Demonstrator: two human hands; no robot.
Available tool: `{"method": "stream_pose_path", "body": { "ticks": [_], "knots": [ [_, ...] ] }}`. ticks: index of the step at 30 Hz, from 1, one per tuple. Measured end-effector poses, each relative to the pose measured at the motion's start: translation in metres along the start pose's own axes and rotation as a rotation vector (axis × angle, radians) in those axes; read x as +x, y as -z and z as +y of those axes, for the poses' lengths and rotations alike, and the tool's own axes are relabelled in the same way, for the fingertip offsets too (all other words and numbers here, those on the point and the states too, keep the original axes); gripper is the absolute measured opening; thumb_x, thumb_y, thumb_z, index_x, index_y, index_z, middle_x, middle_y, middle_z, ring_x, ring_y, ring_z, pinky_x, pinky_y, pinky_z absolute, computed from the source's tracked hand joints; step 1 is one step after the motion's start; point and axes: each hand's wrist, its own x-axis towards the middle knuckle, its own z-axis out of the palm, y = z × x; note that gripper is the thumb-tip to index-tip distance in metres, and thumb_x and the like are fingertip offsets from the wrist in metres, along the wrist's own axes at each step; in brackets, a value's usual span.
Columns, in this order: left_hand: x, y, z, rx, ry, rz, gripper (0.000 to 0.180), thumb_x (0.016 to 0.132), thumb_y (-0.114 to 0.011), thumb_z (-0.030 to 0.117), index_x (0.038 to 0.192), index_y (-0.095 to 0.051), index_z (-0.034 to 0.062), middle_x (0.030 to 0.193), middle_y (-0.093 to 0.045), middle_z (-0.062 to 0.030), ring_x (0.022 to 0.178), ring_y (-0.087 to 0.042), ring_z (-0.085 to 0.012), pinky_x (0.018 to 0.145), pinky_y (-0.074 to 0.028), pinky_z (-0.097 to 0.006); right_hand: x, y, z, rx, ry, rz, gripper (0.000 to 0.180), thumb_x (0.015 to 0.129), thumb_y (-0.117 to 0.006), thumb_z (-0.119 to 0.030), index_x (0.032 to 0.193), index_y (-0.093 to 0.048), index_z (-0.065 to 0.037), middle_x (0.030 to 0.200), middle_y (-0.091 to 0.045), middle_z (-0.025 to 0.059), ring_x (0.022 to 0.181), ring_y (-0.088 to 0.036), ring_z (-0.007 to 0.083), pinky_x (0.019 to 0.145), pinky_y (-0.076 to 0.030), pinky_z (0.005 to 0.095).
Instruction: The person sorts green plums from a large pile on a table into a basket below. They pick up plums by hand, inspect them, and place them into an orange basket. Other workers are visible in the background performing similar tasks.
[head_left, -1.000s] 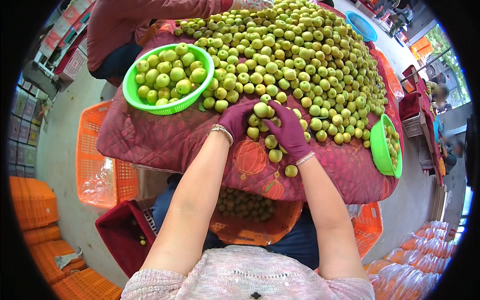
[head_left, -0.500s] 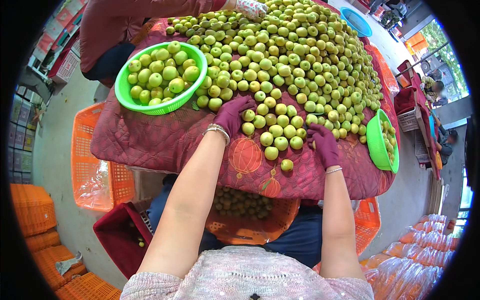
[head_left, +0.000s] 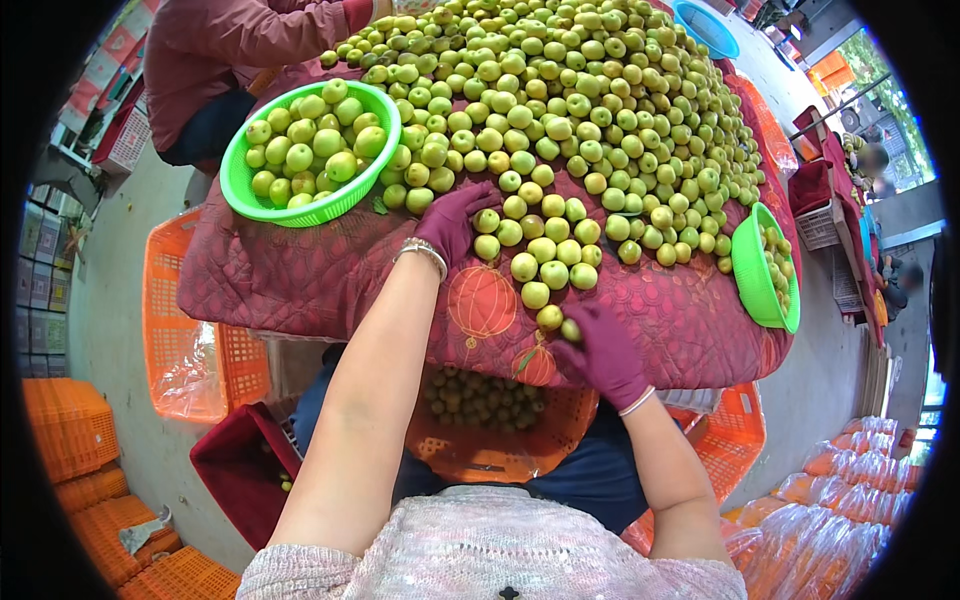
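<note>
We pinch one green jujube (head_left: 571, 331) in our right hand (head_left: 604, 350); our left hand (head_left: 455, 221), fingers loosely extended, lies beside a jujube cluster (head_left: 543, 249) on the surface (head_left: 290, 265).

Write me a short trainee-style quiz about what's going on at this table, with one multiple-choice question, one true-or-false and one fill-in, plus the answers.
1. What colour is the glove on the left hand?
a) white
b) dark red
c) blue

2. True or false: the right hand is closer to the table's near edge than the left hand is.

3. Fill in: the green basket at the left side of the table is filled with round, greenish ____.

Key: 1. b; 2. true; 3. fruit
</note>
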Motion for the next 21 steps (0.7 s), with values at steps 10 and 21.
{"method": "stream_pose_path", "body": {
  "ticks": [10, 21],
  "knots": [
    [0.008, 0.01, -0.003, -0.029, 0.027, -0.058, 0.037, 0.089, -0.06, 0.024, 0.121, -0.054, 0.006, 0.119, -0.058, -0.0114, 0.113, -0.052, -0.0196, 0.096, -0.042, -0.031, 0.077, -0.033, 0.021, 0.13, -0.116, 0.045, 0.02, 0.08, -0.057, -0.005, 0.099, -0.061, -0.005, 0.089, -0.063, 0.0148, 0.083, -0.061, 0.0336, 0.071, -0.049, 0.0427],
    [0.004, 0.004, -0.003, -0.033, -0.011, -0.052, 0.037, 0.094, -0.051, 0.023, 0.124, -0.05, 0.0015, 0.125, -0.055, -0.0143, 0.116, -0.052, -0.0232, 0.102, -0.04, -0.035, 0.09, -0.052, 0.031, 0.269, -0.235, -0.295, 0.037, 0.076, -0.062, -0.008, 0.113, -0.059, -0.007, 0.095, -0.062, 0.0177, 0.083, -0.063, 0.0312, 0.071, -0.051, 0.0378]
  ]
}}
